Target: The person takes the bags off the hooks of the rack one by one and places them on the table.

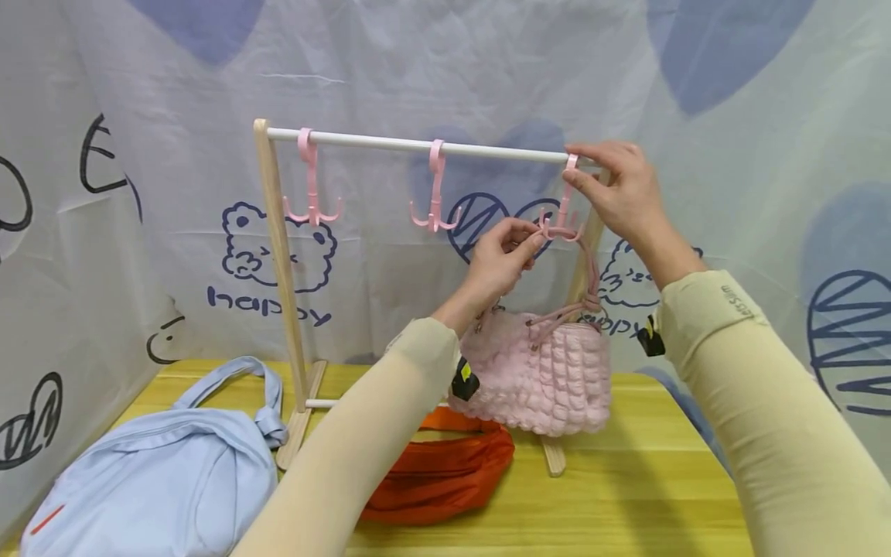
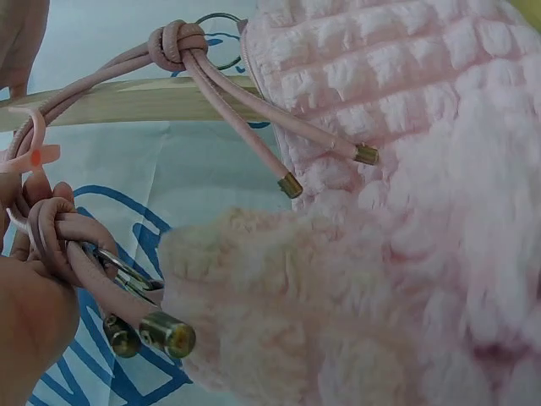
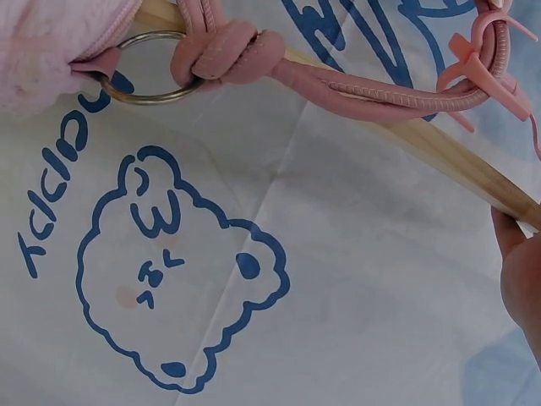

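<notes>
A puffy pink handbag [image 1: 557,379] hangs at the right end of a wooden rack, its knotted handle [image 1: 592,271] looped over the prongs of a pink hook [image 1: 564,203]. With thumb and fingers my left hand [image 1: 500,255] pinches the handle right beside those prongs. My right hand [image 1: 624,189] holds the top of the same hook at the rod, thumb in front and fingers over it. In the left wrist view, metal-tipped cord ends [image 2: 169,335] dangle below the knot near my left hand [image 2: 34,317]. A metal ring [image 3: 145,101] joins handle and bag in the right wrist view.
Two more pink hooks [image 1: 312,182] hang along the white rod [image 1: 376,141]. A light blue bag [image 1: 160,480] lies at the left of the yellow wooden table [image 1: 626,495]. An orange-red bag [image 1: 445,476] sits under the rack. Printed cloth [image 1: 390,70] forms the backdrop.
</notes>
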### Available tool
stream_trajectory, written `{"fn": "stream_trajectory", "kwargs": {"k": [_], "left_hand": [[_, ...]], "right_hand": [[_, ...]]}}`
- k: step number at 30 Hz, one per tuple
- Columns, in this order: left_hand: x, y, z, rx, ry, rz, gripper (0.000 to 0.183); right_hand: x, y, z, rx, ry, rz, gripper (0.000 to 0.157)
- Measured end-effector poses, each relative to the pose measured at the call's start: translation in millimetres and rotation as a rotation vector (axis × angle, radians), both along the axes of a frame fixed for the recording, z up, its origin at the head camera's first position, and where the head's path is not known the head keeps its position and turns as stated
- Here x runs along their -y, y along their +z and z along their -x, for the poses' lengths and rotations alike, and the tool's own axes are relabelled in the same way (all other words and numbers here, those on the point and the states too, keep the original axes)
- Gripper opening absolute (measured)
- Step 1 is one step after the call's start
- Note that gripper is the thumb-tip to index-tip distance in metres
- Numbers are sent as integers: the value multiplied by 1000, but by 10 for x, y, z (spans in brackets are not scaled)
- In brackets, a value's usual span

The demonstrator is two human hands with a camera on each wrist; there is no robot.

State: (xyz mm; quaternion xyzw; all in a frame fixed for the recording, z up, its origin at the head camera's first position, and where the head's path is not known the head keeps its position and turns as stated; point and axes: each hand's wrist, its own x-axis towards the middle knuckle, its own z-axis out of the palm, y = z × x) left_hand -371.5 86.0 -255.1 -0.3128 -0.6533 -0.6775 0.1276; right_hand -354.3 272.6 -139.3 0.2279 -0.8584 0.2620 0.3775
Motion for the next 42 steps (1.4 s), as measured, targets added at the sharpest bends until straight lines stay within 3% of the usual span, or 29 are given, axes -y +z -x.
{"fn": "stream_trajectory", "kwargs": {"k": [12,42], "left_hand": [[-48,-4,-24,47,9,-128,20],[-84,217,16,25,59,-160,20]], "right_hand": [[-1,-35,18,-29,9,11,36],[31,-17,35,-39,-6,1,37]]}}
